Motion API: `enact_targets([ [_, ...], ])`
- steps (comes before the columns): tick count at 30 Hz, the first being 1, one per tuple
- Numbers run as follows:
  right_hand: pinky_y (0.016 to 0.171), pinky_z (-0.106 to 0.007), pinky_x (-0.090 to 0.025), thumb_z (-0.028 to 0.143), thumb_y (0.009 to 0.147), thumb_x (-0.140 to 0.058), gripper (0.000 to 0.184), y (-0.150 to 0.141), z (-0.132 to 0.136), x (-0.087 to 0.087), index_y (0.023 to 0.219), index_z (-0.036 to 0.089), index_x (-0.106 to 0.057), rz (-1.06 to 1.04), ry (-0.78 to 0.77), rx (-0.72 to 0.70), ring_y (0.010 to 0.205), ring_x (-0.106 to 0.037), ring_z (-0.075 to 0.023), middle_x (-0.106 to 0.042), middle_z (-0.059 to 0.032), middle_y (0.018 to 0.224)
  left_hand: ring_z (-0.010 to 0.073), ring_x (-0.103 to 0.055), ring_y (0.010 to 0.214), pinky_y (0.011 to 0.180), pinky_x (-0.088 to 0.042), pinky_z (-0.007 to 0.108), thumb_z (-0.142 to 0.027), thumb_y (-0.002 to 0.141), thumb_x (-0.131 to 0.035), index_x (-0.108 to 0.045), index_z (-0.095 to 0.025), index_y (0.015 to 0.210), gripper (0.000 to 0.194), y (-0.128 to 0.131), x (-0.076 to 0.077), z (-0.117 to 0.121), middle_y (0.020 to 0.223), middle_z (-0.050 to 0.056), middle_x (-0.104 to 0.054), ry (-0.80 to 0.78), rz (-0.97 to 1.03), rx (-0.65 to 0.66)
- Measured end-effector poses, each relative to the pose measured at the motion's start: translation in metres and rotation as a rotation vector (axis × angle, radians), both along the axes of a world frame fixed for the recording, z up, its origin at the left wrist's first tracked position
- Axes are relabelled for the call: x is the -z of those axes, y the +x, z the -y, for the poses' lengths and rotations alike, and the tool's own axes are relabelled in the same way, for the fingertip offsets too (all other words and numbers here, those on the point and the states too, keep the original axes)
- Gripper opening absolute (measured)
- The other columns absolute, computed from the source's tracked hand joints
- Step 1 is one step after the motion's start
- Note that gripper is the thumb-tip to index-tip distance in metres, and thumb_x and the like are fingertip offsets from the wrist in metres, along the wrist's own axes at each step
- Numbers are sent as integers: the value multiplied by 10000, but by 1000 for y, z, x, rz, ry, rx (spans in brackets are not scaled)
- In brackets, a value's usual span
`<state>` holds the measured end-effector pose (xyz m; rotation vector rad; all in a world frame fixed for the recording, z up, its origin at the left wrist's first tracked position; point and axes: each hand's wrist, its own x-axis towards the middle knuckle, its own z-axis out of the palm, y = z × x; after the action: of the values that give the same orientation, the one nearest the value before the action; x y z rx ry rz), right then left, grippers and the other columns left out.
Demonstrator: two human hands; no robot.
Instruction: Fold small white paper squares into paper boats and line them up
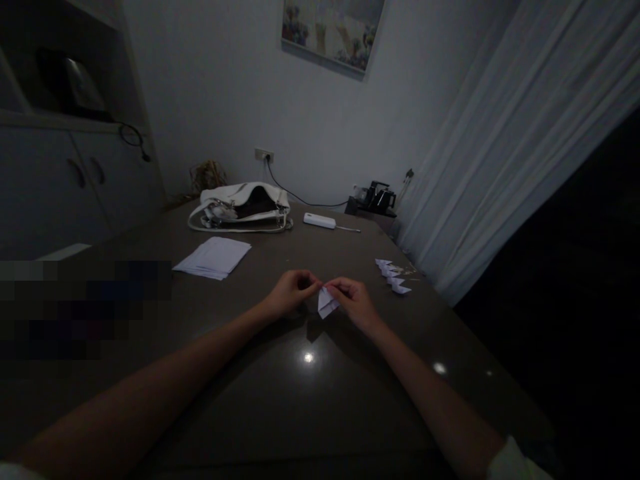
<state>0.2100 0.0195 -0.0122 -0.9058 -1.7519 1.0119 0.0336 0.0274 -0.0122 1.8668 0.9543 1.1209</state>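
Observation:
Between my two hands, a small piece of folded white paper (327,304) is held above the dark table (280,413). My left hand (294,293) pinches its upper left part with thumb and fingertips. At the upper right, my right hand (354,301) grips the same paper, also between thumb and fingers. The paper hangs with a pointed lower end, and its top edge is partly covered by my fingertips. Off to the right lies a row of several small folded paper shapes (393,275). A stack of white paper sheets (215,257) rests to the left, beyond my left hand.
A white handbag (245,207) sits at the table's far side, with a white device and strap (320,221) beside it. Beyond the table's far right corner, a dark kettle (384,199) stands on a small stand. A white curtain (480,133) hangs at the right.

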Motion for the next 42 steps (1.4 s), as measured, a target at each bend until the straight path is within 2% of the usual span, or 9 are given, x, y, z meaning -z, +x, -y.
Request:
enact_targets([
  [8, 607, -239, -444, 310, 780, -555, 185, 2, -2, -1, 836, 156, -641, 35, 85, 64, 677, -595, -137, -655, -41, 754, 140, -553, 637, 581, -413, 230, -431, 746, -551, -609, -91, 769, 345, 0, 0, 3, 692, 38, -607, -113, 37, 76],
  [15, 627, -240, -437, 312, 781, -551, 196, 1, 2, -3, 839, 151, -646, 66, 115, 78, 708, -588, -139, -654, -47, 777, 113, -513, 574, 516, -377, 204, -417, 719, -587, -592, -90, 738, 327, 2, -3, 6, 632, 12, -567, -185, 86, 126],
  [21, 634, -248, -438, 306, 778, -553, 189, 1, 1, -3, 864, 161, -640, 32, 75, 61, 708, -590, -137, -655, -41, 787, 117, -509, 572, 538, -380, 218, -426, 711, -581, -600, -94, 701, 332, 1, -4, 5, 602, 7, -558, -177, 106, 120],
  [27, 609, -245, -444, 291, 763, -566, 189, 0, 4, -3, 899, 170, -616, 19, 42, 44, 686, -598, -135, -658, -36, 779, 121, -518, 604, 558, -388, 221, -410, 720, -578, -603, -92, 744, 319, 2, -5, 5, 645, 17, -573, -124, 119, 60],
  [37, 573, -227, -423, 276, 768, -568, 199, -1, 8, -5, 930, 165, -599, 77, 96, 51, 638, -591, -129, -645, -24, 720, 113, -495, 588, 529, -370, 209, -429, 780, -514, -605, -93, 794, 348, 0, 3, -1, 664, 18, -563, -11, -8, 27],
  [42, 564, -226, -422, 297, 771, -567, 214, -1, 8, -5, 942, 170, -587, 72, 105, 61, 628, -586, -130, -643, -26, 718, 111, -503, 589, 528, -377, 208, -439, 753, -551, -591, -94, 800, 351, 1, 2, 2, 664, 14, -559, -83, 43, 86],
])
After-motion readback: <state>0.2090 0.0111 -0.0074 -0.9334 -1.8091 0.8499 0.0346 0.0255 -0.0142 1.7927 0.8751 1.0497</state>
